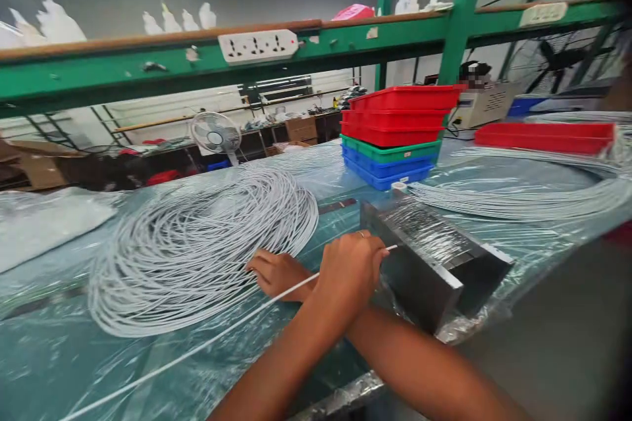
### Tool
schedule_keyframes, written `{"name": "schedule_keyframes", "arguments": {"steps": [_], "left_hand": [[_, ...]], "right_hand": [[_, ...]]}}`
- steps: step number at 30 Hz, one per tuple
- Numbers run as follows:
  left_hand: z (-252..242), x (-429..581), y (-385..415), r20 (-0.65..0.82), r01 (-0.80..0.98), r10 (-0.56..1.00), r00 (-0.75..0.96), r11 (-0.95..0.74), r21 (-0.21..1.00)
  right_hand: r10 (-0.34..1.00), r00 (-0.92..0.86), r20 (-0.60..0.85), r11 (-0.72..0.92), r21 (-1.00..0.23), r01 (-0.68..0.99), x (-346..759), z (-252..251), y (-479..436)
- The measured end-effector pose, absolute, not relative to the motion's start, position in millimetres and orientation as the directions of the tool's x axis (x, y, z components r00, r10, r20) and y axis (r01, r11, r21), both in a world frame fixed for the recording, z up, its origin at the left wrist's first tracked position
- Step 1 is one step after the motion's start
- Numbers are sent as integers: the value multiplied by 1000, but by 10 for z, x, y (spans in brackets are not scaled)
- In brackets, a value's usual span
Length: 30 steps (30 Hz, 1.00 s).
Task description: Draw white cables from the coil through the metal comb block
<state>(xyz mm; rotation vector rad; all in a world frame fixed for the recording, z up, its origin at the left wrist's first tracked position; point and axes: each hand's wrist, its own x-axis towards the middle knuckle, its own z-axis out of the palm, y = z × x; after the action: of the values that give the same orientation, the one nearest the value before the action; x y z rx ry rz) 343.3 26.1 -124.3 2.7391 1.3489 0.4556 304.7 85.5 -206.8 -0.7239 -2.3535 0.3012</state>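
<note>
My forearms cross, the left lying over the right. My left hand point(351, 264) is closed around a white cable point(207, 342), whose short tip pokes out past the fingers toward a dark metal block. From that grip the cable runs back to the lower left, over the bench. My right hand point(280, 274) reaches beneath the left arm to the right edge of a big coil of white cable point(197, 256). Its fingers are curled in against the coil's strands; the fingertips are partly hidden.
The dark metal block point(419, 276), topped with crinkled clear wrap, stands right of my hands. Behind it are stacked red, green and blue trays point(395, 138). Another cable bundle point(523, 200) lies at right near a red tray point(543, 137). A green shelf beam point(168, 69) crosses above.
</note>
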Motion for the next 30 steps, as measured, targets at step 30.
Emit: {"name": "schedule_keyframes", "arguments": {"steps": [30], "left_hand": [[-1354, 3539, 367, 436, 642, 723, 537, -685, 344]], "right_hand": [[465, -759, 456, 882, -308, 356, 2795, -2202, 660]]}}
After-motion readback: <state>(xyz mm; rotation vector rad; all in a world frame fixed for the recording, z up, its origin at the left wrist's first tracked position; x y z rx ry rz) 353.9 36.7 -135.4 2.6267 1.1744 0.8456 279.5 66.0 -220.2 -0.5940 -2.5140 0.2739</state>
